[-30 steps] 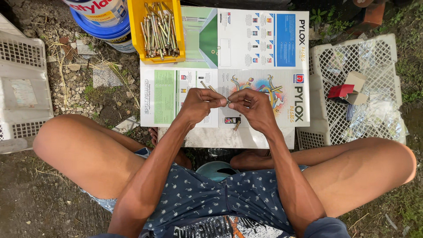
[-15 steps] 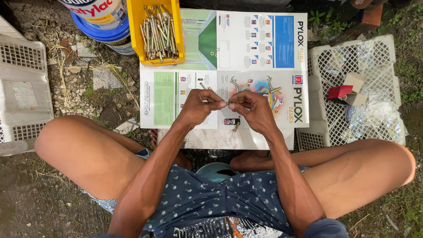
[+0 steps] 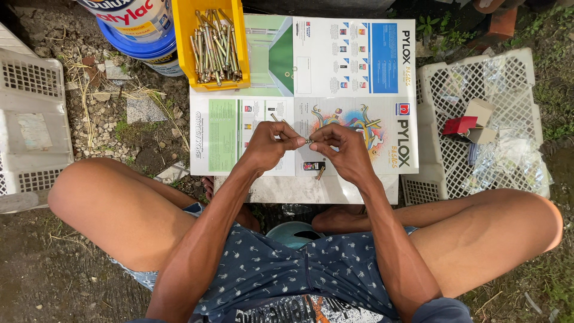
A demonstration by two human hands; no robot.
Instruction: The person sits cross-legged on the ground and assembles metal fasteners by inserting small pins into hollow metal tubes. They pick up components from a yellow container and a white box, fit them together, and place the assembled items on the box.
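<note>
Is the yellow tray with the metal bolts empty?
No, the yellow tray holds many long metal bolts piled together.

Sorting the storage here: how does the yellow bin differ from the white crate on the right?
The yellow bin is solid-walled and small; the white crate is lattice-walled and larger. The bin holds long metal bolts; the crate holds small boxes and clear bags. Both are open-topped plastic containers.
</note>
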